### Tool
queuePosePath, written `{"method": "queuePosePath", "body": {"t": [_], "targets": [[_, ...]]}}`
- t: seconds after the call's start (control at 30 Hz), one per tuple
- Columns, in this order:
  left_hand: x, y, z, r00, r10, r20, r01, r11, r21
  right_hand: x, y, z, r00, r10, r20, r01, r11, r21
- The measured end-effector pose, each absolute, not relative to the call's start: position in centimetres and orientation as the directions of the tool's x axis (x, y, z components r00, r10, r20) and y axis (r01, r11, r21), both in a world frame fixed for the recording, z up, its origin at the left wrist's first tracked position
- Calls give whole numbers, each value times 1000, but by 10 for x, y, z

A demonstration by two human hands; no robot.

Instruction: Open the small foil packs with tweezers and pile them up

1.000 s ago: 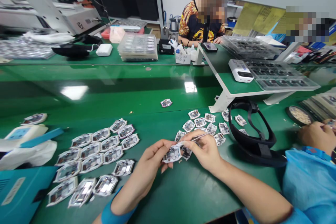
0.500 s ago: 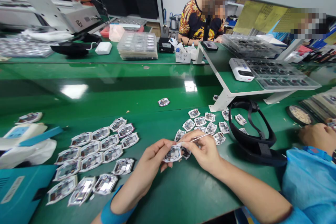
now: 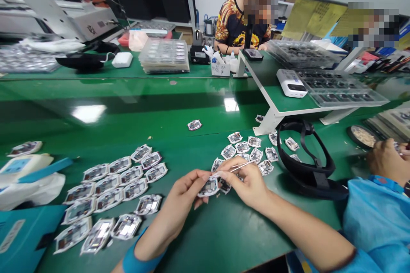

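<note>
Silvery foil-edged module (image 3: 209,186) sits pinched between left hand (image 3: 182,198) fingertips, just above green bench (image 3: 205,106), right hand (image 3: 248,183) closed on thin tweezers (image 3: 238,166) with tips touching its top edge, both wrists angled inward.

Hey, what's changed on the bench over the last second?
Almost nothing. The left hand still pinches the circuit part and the right hand still holds the tweezers at its top edge, neither shifting noticeably. The co-worker's hand at the far right rose a little. The loose parts on the green table lie as before.
</note>
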State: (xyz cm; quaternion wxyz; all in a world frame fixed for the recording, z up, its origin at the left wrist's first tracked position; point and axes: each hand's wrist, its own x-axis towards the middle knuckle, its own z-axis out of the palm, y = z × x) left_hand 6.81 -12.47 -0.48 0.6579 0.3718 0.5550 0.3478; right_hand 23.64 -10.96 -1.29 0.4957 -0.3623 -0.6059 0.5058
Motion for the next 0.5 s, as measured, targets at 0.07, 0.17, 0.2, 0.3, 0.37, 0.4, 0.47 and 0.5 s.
{"method": "queuePosePath", "body": {"t": [0.07, 0.17, 0.2, 0.3, 0.37, 0.4, 0.47, 0.5], "targets": [[69, -125, -5, 142, 867, -477, -49, 488, 872, 235, -110, -13, -238, 939, 248, -43, 245, -968], [70, -126, -5, 139, 869, -474, -63, 485, 872, 235, -111, -13, -233, 925, 300, 26, 314, -949], [70, -127, -6, 137, 872, -469, -67, 481, 874, 236, -111, -13, -236, 919, 317, 56, 339, -939], [70, -127, -5, 132, 879, -459, -69, 470, 880, 238, -111, -12, -252, 900, 356, 126, 396, -910], [70, -126, -3, 134, 883, -449, -76, 461, 884, 239, -111, -11, -254, 893, 373, 146, 416, -897], [70, -126, -1, 141, 887, -441, -83, 454, 887, 239, -110, -11, -248, 894, 373, 148, 416, -897], [69, -126, 1, 162, 891, -424, -85, 441, 894, 239, -109, -12, -222, 910, 349, 126, 382, -915], [68, -126, 1, 172, 892, -417, -76, 434, 898, 239, -109, -12, -208, 922, 326, 101, 352, -931]]}}
